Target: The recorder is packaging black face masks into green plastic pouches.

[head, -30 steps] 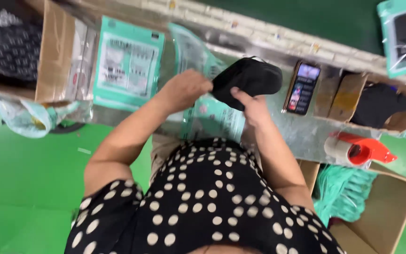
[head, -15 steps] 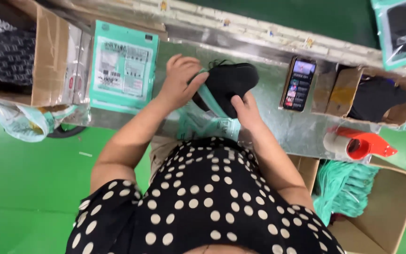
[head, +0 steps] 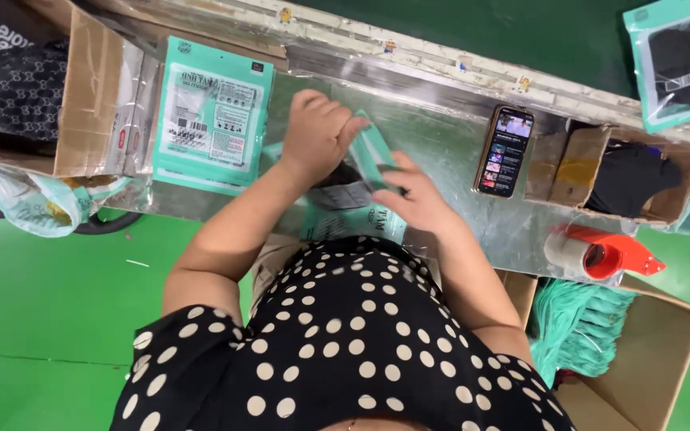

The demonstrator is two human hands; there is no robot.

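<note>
Steel tabletop over green floor. Teal pouch mid-tabletop w/ dark item going in. Left hand pinches pouch mouth; right hand grip closed on pouch edge. Best: keep mouth wide, feed evenly, avoid snagging seal.

— What is the person wearing?
— A black garment dotted all over with white spots; it is covering the torso and shoulders.
— Any sleeves reaching down the arms?
— No, both forearms are showing bare, and the left hand and right hand are wearing no gloves.
</note>
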